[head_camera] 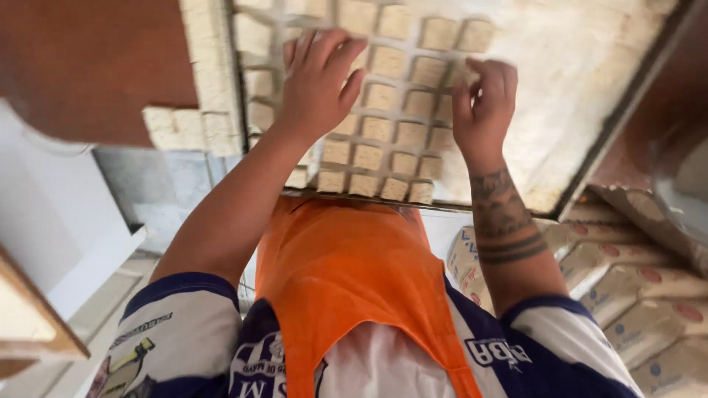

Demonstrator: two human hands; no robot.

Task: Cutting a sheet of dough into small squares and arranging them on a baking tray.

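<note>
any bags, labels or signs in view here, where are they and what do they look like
Sacks: stacked at lower right, beside the right arm; plump, cream paper with red and blue round marks.
Shirt print: on the person's white and navy shirt, under an orange apron; white lettering.
No signs or screens.

Both hands, left (318,81) and right (483,103), rest on dough squares (391,129) on a floured tray (582,81).

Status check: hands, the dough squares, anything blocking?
Left hand flat on dough squares, open. Right hand fingers curled at the squares' edge, grip unclear. Floured tray otherwise bare. Nothing blocking.
</note>
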